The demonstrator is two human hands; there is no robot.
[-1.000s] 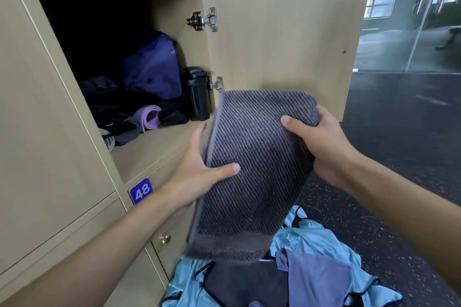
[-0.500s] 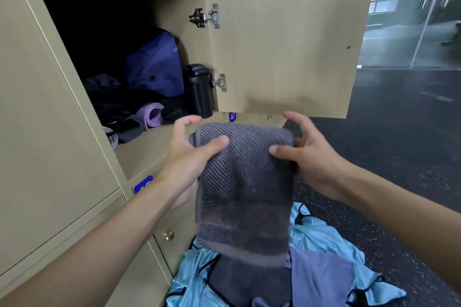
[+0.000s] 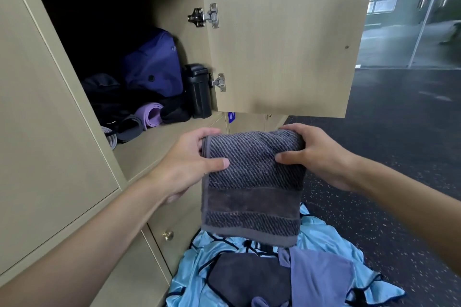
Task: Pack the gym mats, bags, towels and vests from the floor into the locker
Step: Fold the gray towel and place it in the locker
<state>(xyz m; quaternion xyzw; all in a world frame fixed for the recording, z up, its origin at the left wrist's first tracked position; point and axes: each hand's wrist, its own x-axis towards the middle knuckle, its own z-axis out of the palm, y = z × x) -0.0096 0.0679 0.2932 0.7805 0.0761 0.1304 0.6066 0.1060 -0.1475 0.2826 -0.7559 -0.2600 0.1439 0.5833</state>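
Between both hands, just below the open door, the towel hangs doubled over. Left grip pinches its top left corner w/ thumb across the front; right grip curls over the top right corner. Fold edge runs left-right btwn the grips. Long axis drops straight down, hem pointing at the vests on the floor; can't tell if it touches them. Locker shelf lies left and far of the towel, so left grip is nearer it. Bare shelf shows on the near side of the mats and bag. Prob. next: swing towel left, fold edge leading.
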